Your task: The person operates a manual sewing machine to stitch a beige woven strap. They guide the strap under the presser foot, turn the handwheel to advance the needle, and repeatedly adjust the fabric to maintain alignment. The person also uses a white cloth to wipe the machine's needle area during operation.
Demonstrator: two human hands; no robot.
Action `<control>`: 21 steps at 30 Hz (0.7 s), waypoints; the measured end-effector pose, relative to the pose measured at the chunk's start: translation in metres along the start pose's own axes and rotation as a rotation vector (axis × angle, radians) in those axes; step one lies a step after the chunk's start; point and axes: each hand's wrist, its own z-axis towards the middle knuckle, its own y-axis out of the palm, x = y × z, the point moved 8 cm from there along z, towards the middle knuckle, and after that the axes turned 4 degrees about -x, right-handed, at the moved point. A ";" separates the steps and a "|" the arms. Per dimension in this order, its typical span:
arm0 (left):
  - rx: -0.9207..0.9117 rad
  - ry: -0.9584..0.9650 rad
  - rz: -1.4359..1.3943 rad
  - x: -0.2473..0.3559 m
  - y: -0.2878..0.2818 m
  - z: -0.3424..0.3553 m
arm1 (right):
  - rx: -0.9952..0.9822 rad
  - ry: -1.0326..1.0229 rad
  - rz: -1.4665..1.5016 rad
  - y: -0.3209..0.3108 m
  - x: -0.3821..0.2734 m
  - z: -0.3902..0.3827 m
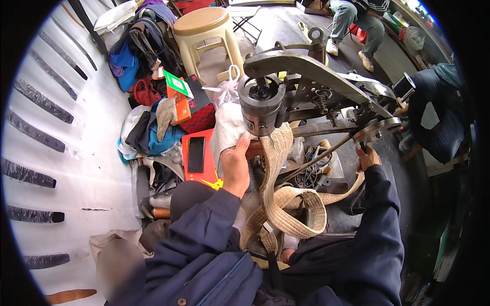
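A hand-cranked sewing machine (306, 64), dark metal with a round head, stands in front of me. A long beige webbing strap (278, 155) comes out under its head, hangs down and curls in a loop above my lap. My left hand (238, 166) is closed just below the head, thumb up, fingers reaching to the strap's edge and partly hidden. Whitish cloth (228, 127) lies against that thumb. On the right, my right hand (368, 158) is wrapped round the handle under the machine's crank wheel (377, 130).
A black phone (196, 154) lies on a red sheet (192, 133) left of the machine. Bags and cloths (153, 122) are heaped behind it, near a beige stool (206, 38). Metal parts (314, 171) lie under the machine. Other people sit at the far right (352, 23) and right (434, 112).
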 end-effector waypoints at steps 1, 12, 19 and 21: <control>-0.007 -0.003 0.002 0.000 0.001 0.000 | -0.116 -0.006 0.210 0.017 -0.014 -0.008; 0.000 -0.015 0.080 0.001 -0.001 0.001 | 0.009 -0.197 1.317 -0.074 -0.091 -0.041; -0.008 -0.096 -0.019 -0.008 -0.005 0.004 | -0.041 -0.342 1.435 0.001 -0.151 -0.091; -0.012 -0.100 -0.015 -0.008 -0.003 0.005 | -0.110 -0.421 1.179 0.047 -0.182 -0.111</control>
